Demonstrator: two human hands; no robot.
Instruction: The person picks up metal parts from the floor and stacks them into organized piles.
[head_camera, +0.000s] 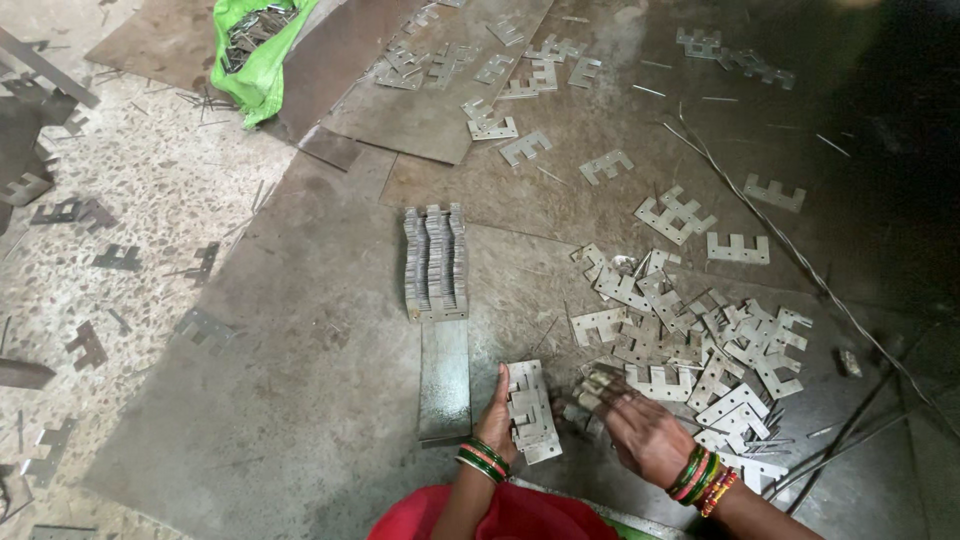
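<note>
So the whole scene is a worn metal sheet (330, 400) laid flat over a speckled stone floor (150, 170), with more overlapping sheets further back and a green bag (262, 60) of metal scraps up top left. Dim, grubby workshop floor, darker off to the right.

Biggest bunch of parts is the loose pile of E-shaped metal plates (700, 345) to the right, thin grey stampings with three prongs, lying every which way. More strays are scattered toward the far side.

Next is the neat row of stacked plates (436, 262) standing on edge at the far end of a narrow metal strip (445, 378); strip and row both run straight away from the person.

Left hand (495, 420) is cupped around a small stack of plates (531, 410), thumb up along its edge, long side pointing away too. Right hand (640, 425) rests just beside it, fingers curled down onto plates at the pile's near edge.
</note>
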